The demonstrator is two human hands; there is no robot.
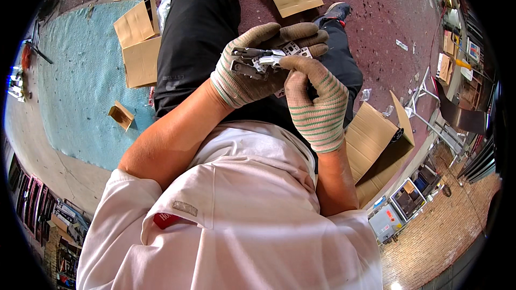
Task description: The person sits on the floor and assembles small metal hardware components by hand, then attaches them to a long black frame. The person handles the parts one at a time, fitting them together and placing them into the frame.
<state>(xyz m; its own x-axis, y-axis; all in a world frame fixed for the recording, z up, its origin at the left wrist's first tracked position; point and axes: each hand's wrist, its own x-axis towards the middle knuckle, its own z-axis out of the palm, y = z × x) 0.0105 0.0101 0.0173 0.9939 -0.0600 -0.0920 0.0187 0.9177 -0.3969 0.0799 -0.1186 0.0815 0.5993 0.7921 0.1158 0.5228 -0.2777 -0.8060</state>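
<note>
Head view, looking down over a white shirt and black trousers: the left hand, in a grey knitted glove with green stripes, curls its fingers around a small silver metal hinge-like fitting, held above the lap. The right hand, gloved the same way, pinches the fitting's right end between thumb and fingertips. An open brown cardboard box sits just beside the right forearm. Flattened cardboard pieces lie on the blue-green mat to the left.
</note>
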